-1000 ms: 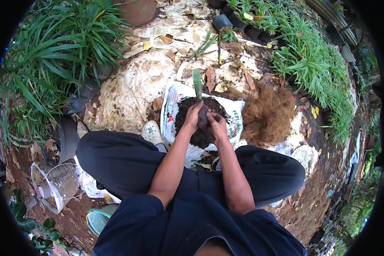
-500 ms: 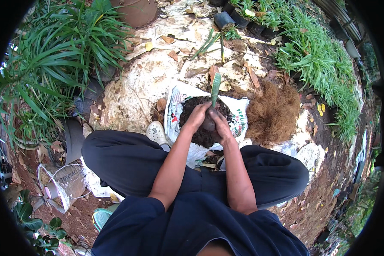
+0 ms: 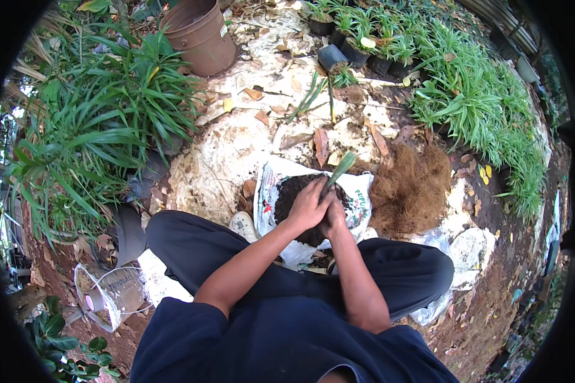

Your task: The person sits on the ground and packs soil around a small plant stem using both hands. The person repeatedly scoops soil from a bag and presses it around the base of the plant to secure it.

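Note:
Both hands are closed together around the base of a green leaf cutting point(image 3: 344, 165), stiff and blade-shaped, tilted up to the right. My left hand point(image 3: 308, 205) lies over the near-left side, fingers pointing up along the leaf. My right hand point(image 3: 333, 218), dirtied with soil, wraps the base from the right. What surrounds the leaf's lower end is hidden in the palms. Right beneath them, dark soil point(image 3: 289, 191) is heaped in an opened white sack point(image 3: 269, 171) with printing, between my feet.
Brown coir fibre point(image 3: 410, 188) is piled right of the sack. More long leaf cuttings point(image 3: 310, 97) lie beyond it, near a tipped black pot point(image 3: 332, 57). Potted grassy plants point(image 3: 466, 96) line the right; strappy plants point(image 3: 96, 127) and a brown bucket point(image 3: 201, 41) stand left. A clear bucket point(image 3: 105, 297) lies tipped.
The leaf has tipped from nearly upright toward the right. My left hand has shifted over the base, covering the dark lump seen between the hands before. The camera view has moved too.

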Demonstrator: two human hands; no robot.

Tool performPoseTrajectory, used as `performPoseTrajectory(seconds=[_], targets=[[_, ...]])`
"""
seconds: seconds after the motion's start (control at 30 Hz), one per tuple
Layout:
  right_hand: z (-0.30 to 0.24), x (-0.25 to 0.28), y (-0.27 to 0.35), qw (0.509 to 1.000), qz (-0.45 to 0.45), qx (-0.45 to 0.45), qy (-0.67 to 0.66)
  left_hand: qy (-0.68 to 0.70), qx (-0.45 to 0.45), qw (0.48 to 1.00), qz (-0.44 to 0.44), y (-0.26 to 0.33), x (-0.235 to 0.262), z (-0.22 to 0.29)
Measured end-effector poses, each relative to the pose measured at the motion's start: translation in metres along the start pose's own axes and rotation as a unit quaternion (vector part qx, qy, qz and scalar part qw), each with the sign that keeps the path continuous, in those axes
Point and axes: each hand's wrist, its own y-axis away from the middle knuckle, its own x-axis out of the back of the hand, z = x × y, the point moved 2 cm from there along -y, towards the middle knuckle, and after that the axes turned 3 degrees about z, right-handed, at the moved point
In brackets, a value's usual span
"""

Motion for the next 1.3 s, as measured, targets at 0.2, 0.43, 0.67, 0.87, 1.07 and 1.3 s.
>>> performPoseTrajectory(seconds=[0.2, 0.43, 0.67, 0.87, 1.07, 1.3], targets=[[-0.027, -0.010, 0.009, 0.996, -0.060, -0.058, -0.021, 0.031, 0.047, 0.998, 0.007, 0.007, 0.002, 0.012], [-0.029, -0.013, 0.001, 0.992, -0.069, -0.096, -0.051, -0.054, 0.035, 0.998, -0.020, 0.011, -0.014, -0.013], [-0.008, -0.004, -0.011, 0.991, 0.019, -0.135, -0.020, 0.057, 0.044, 0.996, -0.047, 0.019, -0.032, -0.047], [-0.022, -0.012, -0.016, 0.998, -0.017, -0.062, 0.009, 0.126, 0.028, 0.991, 0.040, -0.003, -0.011, -0.043], [-0.027, -0.018, -0.026, 0.998, -0.023, -0.013, 0.053, 0.098, -0.030, 0.984, 0.148, 0.008, 0.001, 0.002], [-0.020, -0.034, -0.007, 0.987, -0.091, -0.120, -0.057, -0.027, -0.062, 0.974, 0.214, 0.021, 0.008, -0.004]])
